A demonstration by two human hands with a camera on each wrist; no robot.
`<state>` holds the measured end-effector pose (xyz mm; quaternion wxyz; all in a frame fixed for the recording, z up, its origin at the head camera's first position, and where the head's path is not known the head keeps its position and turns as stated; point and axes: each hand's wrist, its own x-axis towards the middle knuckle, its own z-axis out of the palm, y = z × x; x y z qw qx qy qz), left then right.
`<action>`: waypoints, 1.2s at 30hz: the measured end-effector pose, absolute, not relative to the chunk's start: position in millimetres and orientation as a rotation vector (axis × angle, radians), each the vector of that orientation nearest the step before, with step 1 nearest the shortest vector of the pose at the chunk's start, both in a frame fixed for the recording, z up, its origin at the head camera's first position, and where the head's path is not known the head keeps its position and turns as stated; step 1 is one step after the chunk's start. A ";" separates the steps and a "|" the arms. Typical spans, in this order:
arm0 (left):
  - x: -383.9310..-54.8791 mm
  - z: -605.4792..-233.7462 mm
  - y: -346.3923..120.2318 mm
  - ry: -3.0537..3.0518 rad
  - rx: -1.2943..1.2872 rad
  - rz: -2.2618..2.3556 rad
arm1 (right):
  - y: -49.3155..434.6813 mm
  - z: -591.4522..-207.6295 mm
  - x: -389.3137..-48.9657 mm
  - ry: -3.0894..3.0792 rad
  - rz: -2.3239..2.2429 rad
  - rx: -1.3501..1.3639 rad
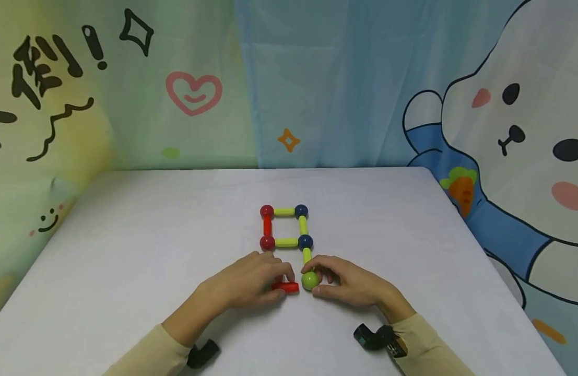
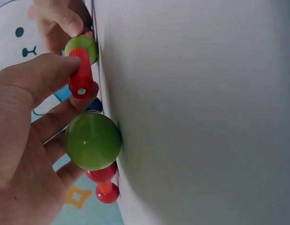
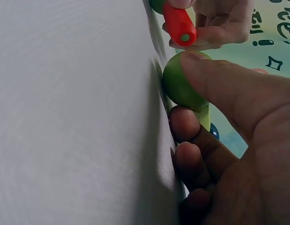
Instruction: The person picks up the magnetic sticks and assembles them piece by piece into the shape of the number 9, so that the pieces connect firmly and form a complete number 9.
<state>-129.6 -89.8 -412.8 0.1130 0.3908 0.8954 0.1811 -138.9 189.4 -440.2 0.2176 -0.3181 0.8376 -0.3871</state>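
My left hand (image 1: 251,279) pinches a red magnetic rod (image 1: 287,288) between thumb and finger, its tip pointing right. Under that hand, in the left wrist view, a second green ball (image 2: 93,140) sits by the fingers; whether they grip it I cannot tell. My right hand (image 1: 352,284) holds a green ball (image 1: 309,281) between thumb and fingers. A yellow-green rod (image 1: 307,255) joins this ball to a blue ball (image 1: 305,242), the near right corner of a flat square. Red balls (image 1: 267,243) linked by a red rod (image 1: 267,226) form the square's left side.
Beyond the hands, another blue ball (image 1: 301,211) and a yellow-green rod (image 1: 284,212) make the square's far edge. Everything lies on a white-covered table (image 1: 152,235). A printed curtain (image 1: 335,83) hangs behind it.
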 end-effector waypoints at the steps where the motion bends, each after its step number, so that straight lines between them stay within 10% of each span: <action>1: -130.0 -412.8 -89.2 2.628 1.132 0.542 | 189.4 -439.7 -139.0 2.319 -1.070 -0.873; 36: -133.9 -422.0 -86.2 2.674 1.011 0.531 | 171.4 -429.4 -137.5 2.531 -0.886 -0.913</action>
